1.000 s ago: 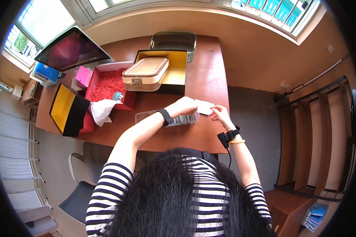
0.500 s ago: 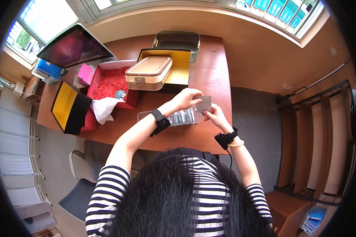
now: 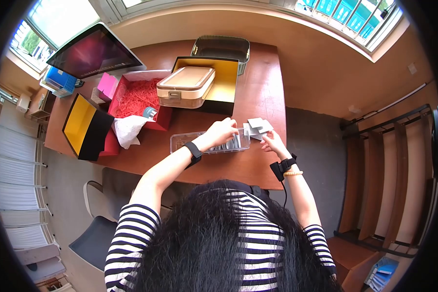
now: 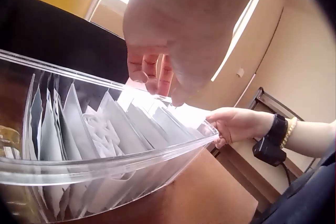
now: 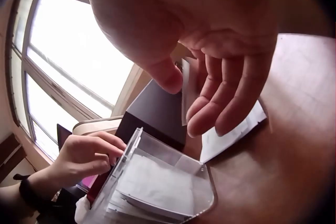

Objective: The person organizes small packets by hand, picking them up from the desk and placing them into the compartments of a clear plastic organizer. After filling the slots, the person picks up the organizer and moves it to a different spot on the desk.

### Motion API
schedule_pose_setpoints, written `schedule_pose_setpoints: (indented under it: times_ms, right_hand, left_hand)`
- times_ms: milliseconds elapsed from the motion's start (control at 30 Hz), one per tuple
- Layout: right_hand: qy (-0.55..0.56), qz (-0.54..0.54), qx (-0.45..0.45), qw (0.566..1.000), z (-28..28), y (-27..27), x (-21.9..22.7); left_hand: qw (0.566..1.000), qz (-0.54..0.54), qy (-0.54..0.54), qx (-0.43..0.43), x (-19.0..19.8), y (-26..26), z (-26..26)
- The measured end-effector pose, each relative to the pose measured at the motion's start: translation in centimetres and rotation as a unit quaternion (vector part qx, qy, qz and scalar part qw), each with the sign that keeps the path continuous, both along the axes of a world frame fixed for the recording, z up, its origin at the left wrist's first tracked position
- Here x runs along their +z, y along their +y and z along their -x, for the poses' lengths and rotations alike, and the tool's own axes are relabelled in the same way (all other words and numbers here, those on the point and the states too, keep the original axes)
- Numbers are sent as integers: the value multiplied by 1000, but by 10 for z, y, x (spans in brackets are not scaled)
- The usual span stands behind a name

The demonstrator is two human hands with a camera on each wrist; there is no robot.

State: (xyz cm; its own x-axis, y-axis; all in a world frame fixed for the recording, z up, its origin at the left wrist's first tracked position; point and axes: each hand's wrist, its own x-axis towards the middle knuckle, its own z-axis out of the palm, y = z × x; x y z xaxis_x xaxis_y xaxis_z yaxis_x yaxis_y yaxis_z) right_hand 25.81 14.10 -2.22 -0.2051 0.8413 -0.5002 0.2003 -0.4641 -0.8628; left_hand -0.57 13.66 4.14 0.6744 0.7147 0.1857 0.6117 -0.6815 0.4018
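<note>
A clear plastic bin (image 4: 105, 166) holds a row of thin white and grey flat packets (image 4: 79, 124) standing on edge. My left hand (image 3: 222, 132) is over its far rim, fingers bent downward close above the packets, with nothing visible between fingers and thumb. My right hand (image 3: 273, 142) is just beyond the bin's right end. Its thumb and a finger pinch one flat packet (image 5: 185, 92), seen nearly edge-on in the right wrist view. Below that hand, more flat square packets (image 3: 254, 122) lie overlapping on the table beside the bin.
Behind the bin stand a black-and-yellow box (image 3: 224, 87), a beige lidded container (image 3: 186, 83) and a red box of shredded paper (image 3: 136, 100). A dark basket (image 3: 221, 48) and a monitor (image 3: 95, 53) are farther back. White tissue (image 3: 128, 131) sits left of the bin.
Half a second ago both hands were together at a grey packet. Now the left hand is back over the bin, while the right hand has shifted right to the packets on the table.
</note>
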Motion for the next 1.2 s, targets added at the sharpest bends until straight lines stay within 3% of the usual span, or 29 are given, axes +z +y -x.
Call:
schedule_pose_setpoints:
  times_ms: [300,467,767,967,1100,1167,1200]
  right_hand:
    - [-19,11,38,999,-7,-5,-6]
    - [-6,-2,51,999,-4,-8,-1]
    - [13,-17,66,998,1,-11,7]
    - [37,-50,45,997,2,-12,13]
    - [58,-74,64,994,7,-15,28]
    - [49,-82,85,992,11,-16,37]
    - [40,-89,107,989,14,-17,43]
  left_hand:
    - [995,-37,79,-56,5,12,-10]
    - [977,-102,180,-58,4,13,-23]
    - [975,-128,123,-133,-15,23,-15]
    - [958,-195,63,-199,-2,24,-11]
    - [968,-145,34,-202,14,23,-6]
    - [984,-45,76,-157,28,20,-4]
    - [984,-45,76,-157,33,18,-4]
